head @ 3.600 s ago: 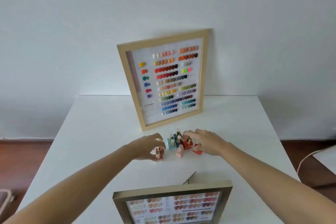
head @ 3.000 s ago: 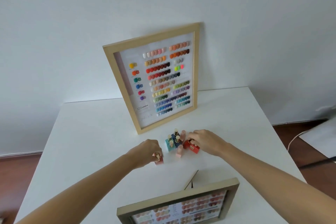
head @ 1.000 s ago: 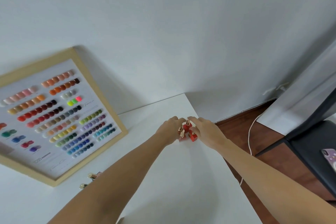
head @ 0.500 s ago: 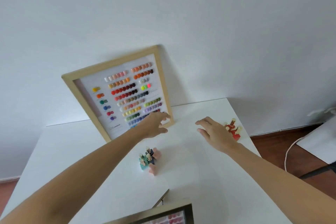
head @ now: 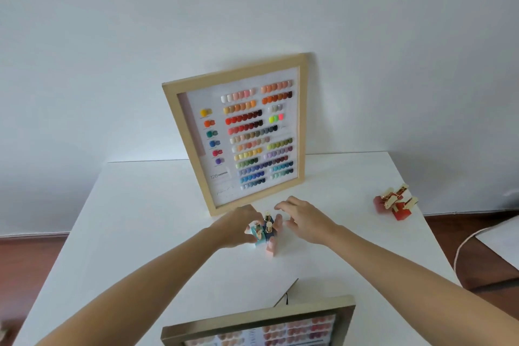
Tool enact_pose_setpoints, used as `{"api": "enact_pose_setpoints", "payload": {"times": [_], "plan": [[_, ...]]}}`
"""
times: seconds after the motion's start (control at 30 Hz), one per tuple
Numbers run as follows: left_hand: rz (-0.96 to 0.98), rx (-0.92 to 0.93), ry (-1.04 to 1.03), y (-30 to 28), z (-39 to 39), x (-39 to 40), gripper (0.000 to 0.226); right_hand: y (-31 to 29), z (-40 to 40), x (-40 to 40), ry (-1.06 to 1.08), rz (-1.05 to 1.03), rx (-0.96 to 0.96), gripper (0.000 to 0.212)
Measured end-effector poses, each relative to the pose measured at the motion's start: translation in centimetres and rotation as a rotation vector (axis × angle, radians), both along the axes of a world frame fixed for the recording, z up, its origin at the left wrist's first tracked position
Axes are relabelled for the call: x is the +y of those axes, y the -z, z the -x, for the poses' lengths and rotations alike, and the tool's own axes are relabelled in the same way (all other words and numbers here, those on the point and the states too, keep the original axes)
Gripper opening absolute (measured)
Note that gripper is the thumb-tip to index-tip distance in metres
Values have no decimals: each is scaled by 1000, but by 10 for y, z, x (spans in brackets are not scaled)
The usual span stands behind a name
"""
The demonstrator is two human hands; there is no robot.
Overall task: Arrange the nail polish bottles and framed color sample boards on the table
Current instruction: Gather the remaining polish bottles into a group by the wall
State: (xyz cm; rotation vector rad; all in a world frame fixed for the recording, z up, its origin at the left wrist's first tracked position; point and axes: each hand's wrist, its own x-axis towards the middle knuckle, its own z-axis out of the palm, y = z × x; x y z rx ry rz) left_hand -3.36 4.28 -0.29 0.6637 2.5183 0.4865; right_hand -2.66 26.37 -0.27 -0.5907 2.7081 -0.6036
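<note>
At the middle of the tabletop [head: 157,205], a small cluster of nail polish bottles [head: 265,230] is being closed in on from both sides. The left hand [head: 234,229] is cupped against the cluster's left flank, fingers curled narrow around the teal bottle [head: 257,236], though a firm hold cannot be confirmed. The right hand [head: 304,220] is held loosely spread just right of the bottles, nothing in it. A pale pink bottle [head: 271,247] is seen at the near edge of the cluster. Three red bottles [head: 394,202] are already set down near the right edge, towards the far right corner. The large framed color board [head: 241,132] is propped against the wall at the far edge; a second framed board [head: 261,326] stands at the near edge. For this step, a gathering grip is judged best: the bottles should be pressed together from both flanks low on their bodies, not by the gold caps, so none is tipped. The pink bottle in front is likely to be left behind or knocked unless it is enclosed too. A slow, level carry is advised.
</note>
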Motion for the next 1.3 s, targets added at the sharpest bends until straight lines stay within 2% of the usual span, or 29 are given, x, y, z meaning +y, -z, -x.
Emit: {"api": "enact_pose_setpoints", "payload": {"times": [0.3, 0.57, 0.73, 1.0, 1.3], "plan": [[0, 35, -14, 22, -3, 8, 23, 14, 19, -21, -92, -63, -34, 40], [12, 57, -13, 25, 2, 5, 21, 18, 28, -31, -142, -103, 33, 22], [16, 89, -28, 11, 9, -2, 24, 13, 25, -23, -106, -96, 35, 22], [9, 208, 21, -33, 36, 9, 23, -16, 10, 37, 12, -82, 93, 20], [-65, 196, 185, -58, 55, 116, 19, -43, -23, 146, 208, -104, 132, 16]]}}
